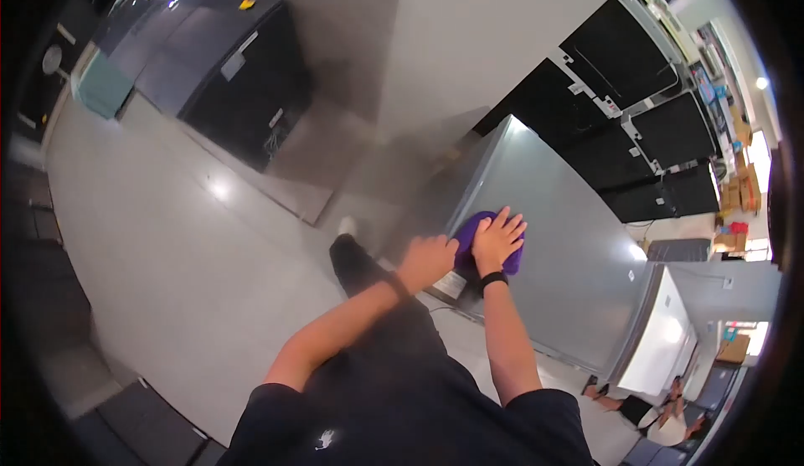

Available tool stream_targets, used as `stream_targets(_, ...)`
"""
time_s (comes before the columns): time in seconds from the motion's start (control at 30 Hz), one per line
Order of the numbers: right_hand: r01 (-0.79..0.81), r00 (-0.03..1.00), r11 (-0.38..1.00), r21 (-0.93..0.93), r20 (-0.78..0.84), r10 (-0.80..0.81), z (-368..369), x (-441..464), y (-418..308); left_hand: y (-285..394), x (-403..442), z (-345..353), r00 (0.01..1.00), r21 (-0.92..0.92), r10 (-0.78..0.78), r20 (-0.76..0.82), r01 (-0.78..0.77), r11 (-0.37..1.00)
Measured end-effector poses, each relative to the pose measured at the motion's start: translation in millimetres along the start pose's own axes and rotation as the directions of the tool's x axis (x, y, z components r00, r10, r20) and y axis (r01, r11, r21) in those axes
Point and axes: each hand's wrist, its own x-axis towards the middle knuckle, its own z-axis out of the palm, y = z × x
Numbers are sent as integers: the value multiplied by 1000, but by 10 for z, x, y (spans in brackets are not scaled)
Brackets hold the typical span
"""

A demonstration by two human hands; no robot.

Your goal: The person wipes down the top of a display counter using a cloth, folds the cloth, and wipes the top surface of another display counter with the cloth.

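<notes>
A purple cloth (513,262) lies against the smooth grey side of a large boxy appliance (569,273) that looks like a refrigerator. My right hand (500,240) rests flat on the cloth with its fingers spread, pressing it to the panel. A black band circles that wrist. Just left of the cloth, by the appliance's near edge, my left hand (429,262) is closed with its fingers curled. Whether it pinches the cloth's edge or something else is hidden and slightly blurred. A pale label (450,286) shows low on the appliance below my hands.
Dark appliances (243,89) stand at the upper left, one with a yellow item (246,4) on it. Black-backed units (620,51) are stacked at the upper right. A white-topped unit (662,332) adjoins the grey appliance. Another person (662,420) is at the lower right.
</notes>
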Motion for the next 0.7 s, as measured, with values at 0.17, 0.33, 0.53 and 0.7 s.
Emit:
stream_targets(0.17, -160, 987, 987, 27, -25, 160, 18, 367, -191, -342, 545, -311, 984, 23, 170, 54, -171, 985)
stream_targets(0.33, -277, 960, 959, 61, -29, 279, -65, 669, -320, -554, 1207, -359, 895, -17, 344, 284, -354, 935)
stream_targets(0.53, -392, 919, 899, 193, 124, 374, -198, 512, -216, -661, 1861, -601, 809, 192, 475, 345, -556, 808)
stream_targets(0.7, -675, 731, 684, 276, 370, 573, -560, -128, -663, -696, 2372, -626, 604, 13, 728, 325, -772, 635)
